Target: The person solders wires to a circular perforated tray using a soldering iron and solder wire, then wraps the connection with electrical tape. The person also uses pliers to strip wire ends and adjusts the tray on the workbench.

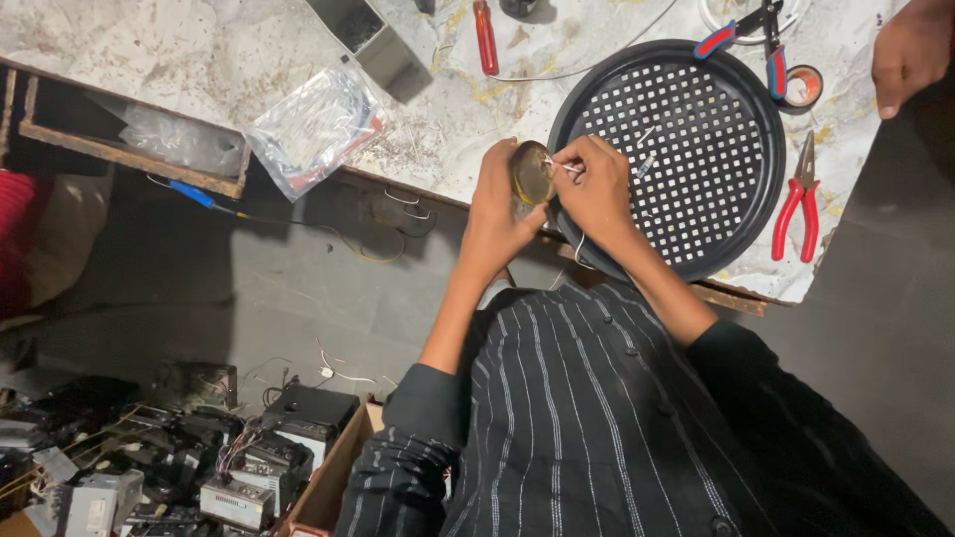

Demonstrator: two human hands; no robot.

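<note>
My left hand [494, 204] grips a small round brass-coloured disc [533, 173] at the near edge of a worn white workbench [229, 60]. My right hand [600, 191] pinches a thin white wire [563, 167] whose end meets the disc's face. Both hands hover over the near rim of a round black perforated tray [696, 139]. My striped dark sleeves fill the lower frame.
Red-handled pliers [799, 206] lie right of the tray, cutters [756, 35] and a tape roll [802, 87] behind it. A clear plastic bag [316, 127] and red screwdriver [485, 38] lie on the bench. Another person's hand [910, 50] is top right. Old electronics [229, 457] fill a box below left.
</note>
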